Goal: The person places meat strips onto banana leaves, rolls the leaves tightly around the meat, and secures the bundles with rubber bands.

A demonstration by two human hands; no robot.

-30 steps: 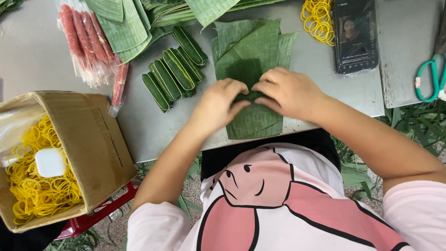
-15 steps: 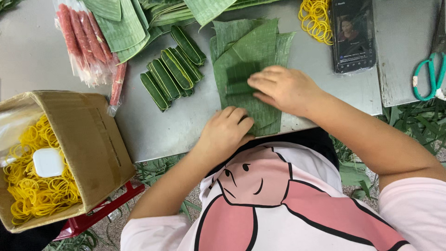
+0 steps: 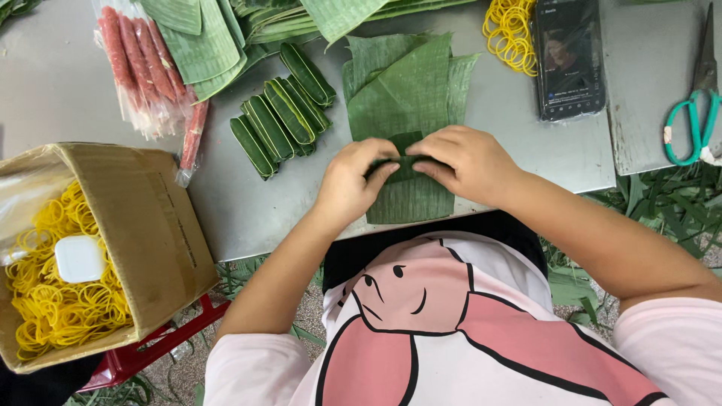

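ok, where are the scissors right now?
Head view, far right: the green-handled scissors lie on the grey table, right of the phone, away from both hands.

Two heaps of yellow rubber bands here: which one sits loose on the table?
The small heap of yellow rubber bands at the table's far edge, beside the phone; the other bands fill the cardboard box.

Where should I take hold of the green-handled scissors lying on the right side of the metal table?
Grip the green-handled scissors by the teal finger loops, coming from the near edge of the grey metal table. The loops lie towards the person, open and flat, while the blades point away towards the far edge. The right hand is the closer one; nothing lies over the loops.
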